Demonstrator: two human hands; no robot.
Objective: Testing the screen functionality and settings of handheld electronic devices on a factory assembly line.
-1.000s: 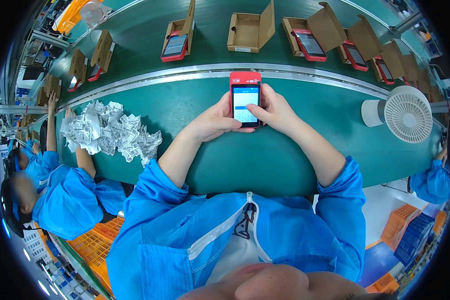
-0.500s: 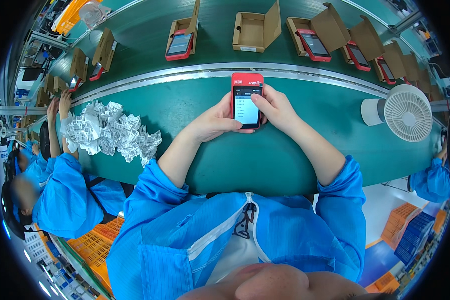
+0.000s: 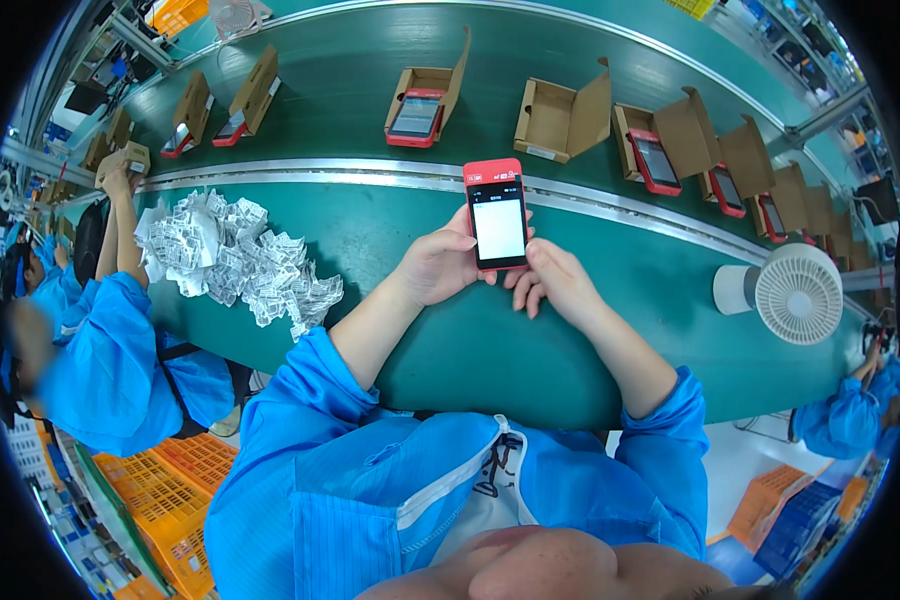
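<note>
A red handheld payment terminal (image 3: 493, 172) with a lit, mostly white touchscreen is held upright over the green table, near the middle of the head view. My left hand (image 3: 438, 265) grips it from the left, thumb along the side edge and fingers behind it. Beside the lower right corner is my right hand (image 3: 562, 282), its thumb close to the terminal's edge and its fingers loosely curled and apart. Whether that thumb touches the casing is hard to see. Nothing shows in the right hand.
Crumpled printed paper slips (image 3: 235, 255) lie heaped on the left. A white fan (image 3: 798, 293) stands right. Beyond a metal rail (image 3: 370, 172), open cardboard boxes (image 3: 545, 125) line the belt, several holding red terminals (image 3: 415, 118). A co-worker (image 3: 120, 370) sits left, hands on a box.
My right thumb has left the screen, and the right hand has dropped to the terminal's lower right. The screen's list has given way to a mostly blank page. The view has shifted and tilted.
</note>
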